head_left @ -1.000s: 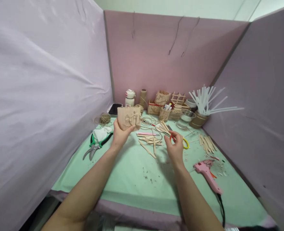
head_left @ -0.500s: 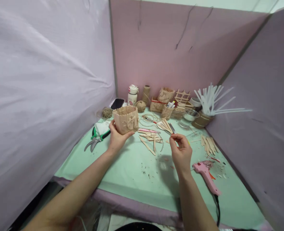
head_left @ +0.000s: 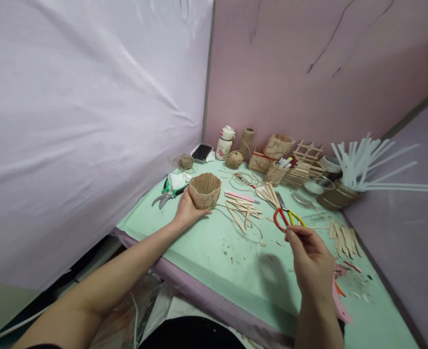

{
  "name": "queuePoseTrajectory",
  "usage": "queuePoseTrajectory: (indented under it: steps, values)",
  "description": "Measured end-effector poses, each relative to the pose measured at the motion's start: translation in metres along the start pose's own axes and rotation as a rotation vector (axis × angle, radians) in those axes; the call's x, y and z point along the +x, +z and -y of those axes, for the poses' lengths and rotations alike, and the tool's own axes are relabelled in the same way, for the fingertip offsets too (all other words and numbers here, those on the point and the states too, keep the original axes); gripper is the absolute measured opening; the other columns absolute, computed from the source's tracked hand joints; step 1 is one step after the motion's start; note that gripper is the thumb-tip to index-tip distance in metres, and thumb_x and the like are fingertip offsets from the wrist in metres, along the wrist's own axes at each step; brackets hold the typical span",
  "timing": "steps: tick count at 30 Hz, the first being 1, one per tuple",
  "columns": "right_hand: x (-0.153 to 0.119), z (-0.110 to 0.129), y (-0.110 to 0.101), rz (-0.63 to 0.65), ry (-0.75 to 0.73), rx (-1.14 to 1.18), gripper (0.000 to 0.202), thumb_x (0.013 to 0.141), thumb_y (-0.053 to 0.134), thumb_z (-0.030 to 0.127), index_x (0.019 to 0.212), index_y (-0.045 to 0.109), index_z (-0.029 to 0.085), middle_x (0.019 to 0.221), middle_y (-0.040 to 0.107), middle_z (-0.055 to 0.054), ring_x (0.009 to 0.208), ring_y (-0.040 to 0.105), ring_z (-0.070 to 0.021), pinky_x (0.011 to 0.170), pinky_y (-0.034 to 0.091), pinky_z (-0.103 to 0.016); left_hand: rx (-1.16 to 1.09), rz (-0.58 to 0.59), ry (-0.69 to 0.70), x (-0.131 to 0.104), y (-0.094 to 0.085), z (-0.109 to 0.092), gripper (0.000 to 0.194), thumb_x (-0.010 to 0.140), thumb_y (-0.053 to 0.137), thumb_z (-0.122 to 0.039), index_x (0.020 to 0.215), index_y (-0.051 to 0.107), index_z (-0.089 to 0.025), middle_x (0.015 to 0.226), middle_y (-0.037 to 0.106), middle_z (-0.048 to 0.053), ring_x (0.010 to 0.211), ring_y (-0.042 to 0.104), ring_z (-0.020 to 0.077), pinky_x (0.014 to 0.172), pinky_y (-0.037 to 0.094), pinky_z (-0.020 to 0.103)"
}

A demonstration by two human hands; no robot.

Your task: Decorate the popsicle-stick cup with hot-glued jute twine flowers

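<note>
A green-covered table (head_left: 203, 240) spreads across the lower centre and right of the frame, with dark crumbs (head_left: 232, 251) scattered toward its front edge. Pruners (head_left: 163, 199) lie at its left, a bottle (head_left: 224, 145) and a twine ball (head_left: 234, 159) sit near the back, and loose sticks (head_left: 240, 209) lie mid-frame. Farther right are scissors (head_left: 281, 201), a glass bowl (head_left: 313, 191), a brown pot (head_left: 339, 197) and a partly hidden glue gun (head_left: 339, 306).

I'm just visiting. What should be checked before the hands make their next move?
1. Cup held by the left hand: ok.
2. Right hand free: cannot tell; the pinched fingertips may hide something.
3. Scissors on the table: ok, just beyond the right hand.
4. Sticks beside the cup tidy: not ok, they lie crisscrossed.
5. Bowl away from both hands: ok.
</note>
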State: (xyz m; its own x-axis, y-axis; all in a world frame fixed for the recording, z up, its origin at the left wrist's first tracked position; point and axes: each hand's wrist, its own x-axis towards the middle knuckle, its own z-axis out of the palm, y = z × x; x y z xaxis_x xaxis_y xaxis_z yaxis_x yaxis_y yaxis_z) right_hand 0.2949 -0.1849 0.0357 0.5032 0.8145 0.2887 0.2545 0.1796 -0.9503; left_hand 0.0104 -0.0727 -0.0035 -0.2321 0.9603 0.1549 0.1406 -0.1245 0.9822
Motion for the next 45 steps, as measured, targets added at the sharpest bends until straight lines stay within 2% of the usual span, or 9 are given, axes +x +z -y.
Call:
queuePoseTrajectory:
  steps: [13,18,28,32,34,36,40,42,45]
  values:
    - [-0.012,-0.015,-0.011,0.105,0.061,-0.067,0.031,0.072,0.072,0.048,0.086,0.068,0.021,0.083,0.067,-0.004,0.078,0.061,-0.0201,0.075,0.049,-0.035,-0.106,0.381,0.094,0.015,-0.040,0.002,0.093,0.049,0.089,-0.015,0.134,0.049,-0.019,0.145,0.050,0.017,0.136,0.046,0.0315,0.116,0.030,0.047]
    - [-0.015,-0.016,-0.008,0.149,0.043,-0.119,0.030,0.074,0.071,0.049,0.087,0.068,0.022,0.081,0.066,-0.004,0.075,0.061,-0.0202,0.073,0.050,-0.036,-0.095,0.348,0.071,0.018,-0.040,0.004,0.074,0.049,0.088,-0.016,0.118,0.062,-0.019,0.130,0.063,0.013,0.128,0.053,0.0334,0.114,0.034,0.052]
    - [-0.017,-0.016,-0.024,0.143,0.019,-0.149,0.029,0.077,0.069,0.047,0.093,0.068,0.022,0.085,0.067,-0.005,0.077,0.061,-0.0198,0.075,0.050,-0.036,-0.059,0.388,0.084,0.026,-0.042,0.015,0.075,0.055,0.086,-0.021,0.124,0.055,-0.016,0.138,0.056,0.017,0.134,0.049,0.0321,0.117,0.030,0.049]
    - [-0.013,-0.015,-0.054,-0.016,0.013,-0.151,0.029,0.077,0.071,0.045,0.095,0.067,0.022,0.087,0.067,-0.005,0.079,0.061,-0.0199,0.075,0.050,-0.037,-0.064,0.306,0.075,0.026,-0.047,0.020,0.097,0.047,0.088,-0.023,0.134,0.044,-0.019,0.152,0.041,0.018,0.140,0.042,0.0324,0.118,0.029,0.048]
    - [-0.010,-0.017,-0.072,-0.130,0.010,-0.161,0.031,0.076,0.073,0.044,0.096,0.066,0.021,0.090,0.067,-0.006,0.080,0.062,-0.0200,0.077,0.050,-0.038,-0.017,0.230,0.065,0.021,-0.050,0.020,0.097,0.050,0.087,-0.026,0.136,0.043,-0.021,0.148,0.046,0.016,0.139,0.043,0.0316,0.118,0.029,0.050]
    - [-0.008,-0.020,-0.086,-0.206,-0.002,-0.185,0.032,0.076,0.074,0.043,0.096,0.066,0.020,0.092,0.067,-0.006,0.082,0.062,-0.0201,0.081,0.049,-0.039,0.008,0.109,0.112,0.011,-0.051,0.016,0.078,0.059,0.083,-0.033,0.129,0.049,-0.023,0.136,0.058,0.011,0.131,0.051,0.0294,0.114,0.035,0.052]
    - [-0.005,-0.024,-0.098,-0.274,-0.018,-0.211,0.032,0.076,0.072,0.045,0.094,0.067,0.019,0.091,0.067,-0.006,0.083,0.062,-0.0200,0.083,0.049,-0.039,0.156,-0.370,0.349,-0.024,-0.038,0.002,0.023,0.081,0.068,-0.039,0.099,0.064,-0.026,0.101,0.068,0.001,0.101,0.064,0.0235,0.096,0.051,0.050]
    - [-0.004,-0.023,-0.102,-0.374,-0.035,-0.217,0.032,0.076,0.070,0.045,0.093,0.067,0.018,0.089,0.067,-0.006,0.082,0.062,-0.0195,0.081,0.049,-0.038,0.234,-0.335,0.488,-0.043,-0.025,-0.006,0.013,0.083,0.065,-0.036,0.090,0.064,-0.026,0.090,0.066,-0.001,0.094,0.063,0.0223,0.091,0.053,0.046]
    - [-0.001,-0.015,-0.114,-0.662,-0.091,-0.245,0.028,0.076,0.067,0.040,0.093,0.065,0.017,0.082,0.063,-0.002,0.075,0.059,-0.0168,0.077,0.049,-0.035,0.257,-0.072,0.661,-0.063,0.001,-0.020,0.006,0.084,0.063,-0.026,0.087,0.064,-0.021,0.087,0.066,0.002,0.087,0.064,0.0191,0.086,0.053,0.039]
